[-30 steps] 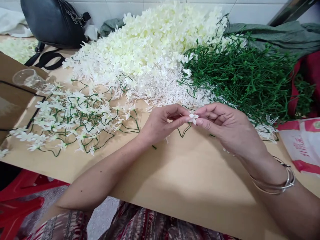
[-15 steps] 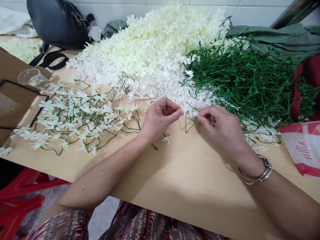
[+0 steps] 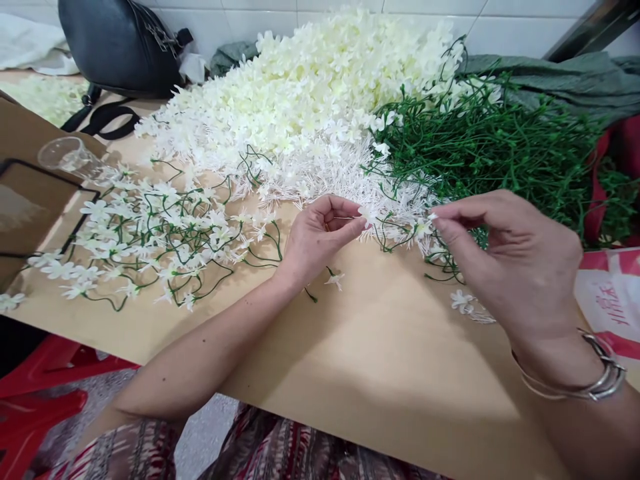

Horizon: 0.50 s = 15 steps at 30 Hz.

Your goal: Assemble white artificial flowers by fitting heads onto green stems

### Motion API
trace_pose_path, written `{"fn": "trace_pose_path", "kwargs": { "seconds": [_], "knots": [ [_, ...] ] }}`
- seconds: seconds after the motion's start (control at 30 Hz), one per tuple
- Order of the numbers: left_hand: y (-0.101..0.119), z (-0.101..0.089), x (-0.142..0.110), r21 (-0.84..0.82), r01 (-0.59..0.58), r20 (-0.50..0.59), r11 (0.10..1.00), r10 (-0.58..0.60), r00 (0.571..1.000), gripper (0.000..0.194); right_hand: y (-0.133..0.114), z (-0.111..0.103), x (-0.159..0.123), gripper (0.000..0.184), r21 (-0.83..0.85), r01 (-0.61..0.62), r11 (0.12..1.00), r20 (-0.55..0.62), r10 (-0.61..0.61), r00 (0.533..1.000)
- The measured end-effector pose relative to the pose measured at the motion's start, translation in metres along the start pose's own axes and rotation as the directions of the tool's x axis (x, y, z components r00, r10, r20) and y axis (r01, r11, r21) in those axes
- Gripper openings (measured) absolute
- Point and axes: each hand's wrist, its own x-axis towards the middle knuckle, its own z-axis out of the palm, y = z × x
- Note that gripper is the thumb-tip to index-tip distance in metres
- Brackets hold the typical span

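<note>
My left hand (image 3: 325,237) is closed in a pinch on a white artificial flower (image 3: 369,215) over the middle of the table. A green stem (image 3: 385,235) shows just right of it; whether it joins that flower I cannot tell. To the right, my right hand (image 3: 515,257) has thumb and forefinger pinched on a small white piece (image 3: 432,217), mostly hidden by the fingertips. Behind both hands spreads a heap of thin white stamens (image 3: 340,163). A pile of green plastic stems (image 3: 495,153) lies behind my right hand.
White petals (image 3: 320,80) are heaped against the wall. Stemmed flowers (image 3: 170,233) lie at left by a cardboard box (image 3: 30,173) and a clear cup (image 3: 70,157). A black bag (image 3: 117,50) stands behind. A red-white packet (image 3: 610,293) lies at right on the table (image 3: 380,373).
My right hand has moved right and up, away from my left, and now pinches a small white piece. Loose flowers by its wrist have come into view. My left hand has stayed put.
</note>
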Motion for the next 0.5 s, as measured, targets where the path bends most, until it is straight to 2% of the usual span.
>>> {"fn": "trace_pose_path", "kwargs": {
  "seconds": [0.07, 0.13, 0.27, 0.4, 0.5],
  "knots": [
    [-0.001, 0.001, -0.002, -0.011, -0.020, 0.022, 1.000, 0.021, 1.000, 0.029, -0.007, 0.005, -0.005, 0.008, 0.139, -0.069, 0.988, 0.075, 0.059, 0.995],
    [-0.002, 0.003, -0.004, 0.015, -0.043, 0.044, 0.999, 0.042, 0.998, 0.026, -0.010, 0.011, -0.009, 0.003, 0.223, -0.194, 0.955, 0.177, 0.157, 0.972],
    [-0.005, 0.006, -0.008, 0.092, -0.113, 0.093, 0.989, 0.104, 0.990, 0.022, -0.010, 0.019, -0.008, 0.020, 0.324, -0.420, 0.848, 0.356, 0.302, 0.884],
    [-0.006, 0.008, -0.012, 0.160, -0.226, 0.179, 0.961, 0.197, 0.964, 0.012, -0.009, 0.020, -0.004, 0.026, 0.361, -0.503, 0.785, 0.437, 0.334, 0.835],
    [-0.004, 0.009, -0.014, 0.262, -0.345, 0.235, 0.901, 0.287, 0.929, 0.004, -0.005, 0.019, -0.004, 0.029, 0.358, -0.557, 0.749, 0.493, 0.356, 0.794]
  ]
}}
